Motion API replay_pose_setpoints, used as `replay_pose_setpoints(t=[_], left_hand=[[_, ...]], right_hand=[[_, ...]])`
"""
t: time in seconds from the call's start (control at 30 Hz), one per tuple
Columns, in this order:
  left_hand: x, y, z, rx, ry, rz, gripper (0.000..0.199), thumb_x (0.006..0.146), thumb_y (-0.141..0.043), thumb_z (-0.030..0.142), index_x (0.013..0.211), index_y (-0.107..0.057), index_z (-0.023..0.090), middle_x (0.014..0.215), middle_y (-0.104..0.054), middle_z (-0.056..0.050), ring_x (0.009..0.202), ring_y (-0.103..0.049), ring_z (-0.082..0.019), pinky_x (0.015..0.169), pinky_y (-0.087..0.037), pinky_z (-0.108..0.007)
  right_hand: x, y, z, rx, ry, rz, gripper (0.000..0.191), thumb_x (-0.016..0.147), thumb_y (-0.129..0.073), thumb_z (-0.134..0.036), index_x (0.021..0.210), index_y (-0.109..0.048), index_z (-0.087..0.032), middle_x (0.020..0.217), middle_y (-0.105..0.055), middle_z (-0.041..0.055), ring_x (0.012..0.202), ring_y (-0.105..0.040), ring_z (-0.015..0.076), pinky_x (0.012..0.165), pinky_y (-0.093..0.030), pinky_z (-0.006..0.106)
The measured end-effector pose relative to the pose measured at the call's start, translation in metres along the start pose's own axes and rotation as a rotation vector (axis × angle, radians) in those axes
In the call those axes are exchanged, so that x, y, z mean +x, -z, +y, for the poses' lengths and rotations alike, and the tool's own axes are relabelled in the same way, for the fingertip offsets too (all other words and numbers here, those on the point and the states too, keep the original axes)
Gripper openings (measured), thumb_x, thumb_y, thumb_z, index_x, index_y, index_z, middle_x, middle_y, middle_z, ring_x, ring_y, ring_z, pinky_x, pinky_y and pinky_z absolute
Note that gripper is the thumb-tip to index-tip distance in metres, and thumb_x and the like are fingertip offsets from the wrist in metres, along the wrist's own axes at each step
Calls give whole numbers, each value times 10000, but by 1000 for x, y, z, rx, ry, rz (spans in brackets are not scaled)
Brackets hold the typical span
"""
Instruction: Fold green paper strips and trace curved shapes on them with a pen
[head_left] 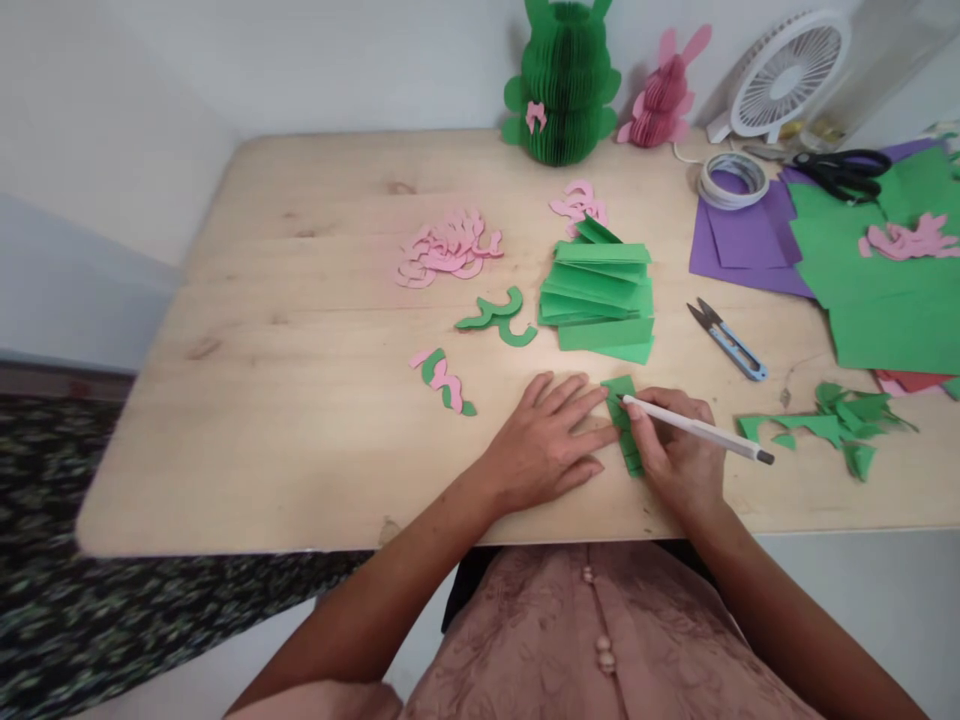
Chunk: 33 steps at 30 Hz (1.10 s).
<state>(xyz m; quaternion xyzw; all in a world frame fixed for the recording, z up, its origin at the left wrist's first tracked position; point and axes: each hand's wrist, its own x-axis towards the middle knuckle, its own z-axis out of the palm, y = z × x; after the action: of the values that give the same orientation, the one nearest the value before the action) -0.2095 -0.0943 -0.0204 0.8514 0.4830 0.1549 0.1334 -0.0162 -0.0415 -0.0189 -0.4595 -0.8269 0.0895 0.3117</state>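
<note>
A small strip of green paper [630, 462] lies on the table close to its front edge, with dark marks on its lower part. My left hand [551, 440] rests flat with fingers spread, its fingertips touching the strip's left side. In my right hand [679, 455] is a white pen [701, 430], gripped near its tip, which meets the upper part of the strip. Beyond my hands sits a stack of folded green paper strips [596, 290]. Left of it are green curved cutouts [499, 315] and a linked pink and green paper piece [444, 382].
Blue-handled thread snips [727, 340] and green scraps [844, 420] lie to the right. Pink cutouts [446, 250] are piled farther back. Along the wall stand a green paper figure [566, 85], a pink one [660, 100] and a fan [791, 75]. Tape [733, 182] and scissors [844, 172] rest on coloured paper.
</note>
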Motion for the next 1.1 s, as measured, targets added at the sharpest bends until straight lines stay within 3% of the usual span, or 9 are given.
replay_pose_setpoints(t=[0.43, 1.1], left_hand=[[0, 1, 0, 7, -1, 9, 408, 951, -494, 429, 1336, -532, 300, 1489, -428, -94, 1390, -330, -328, 1121, -225, -577], [1, 2, 1, -2, 8, 12, 406, 943, -516, 418, 1334, -535, 310, 1494, -425, -92, 1387, -338, -324, 1125, -223, -574]], right_hand=[[3, 2, 0, 148, -146, -59, 175, 893, -565, -379, 857, -646, -228, 831, -687, 38, 789, -614, 206, 752, -464, 364], [8, 1, -1, 189, -124, -87, 141, 884, -578, -348, 844, -644, -230, 804, -694, 27, 751, -624, 197, 746, -463, 371]])
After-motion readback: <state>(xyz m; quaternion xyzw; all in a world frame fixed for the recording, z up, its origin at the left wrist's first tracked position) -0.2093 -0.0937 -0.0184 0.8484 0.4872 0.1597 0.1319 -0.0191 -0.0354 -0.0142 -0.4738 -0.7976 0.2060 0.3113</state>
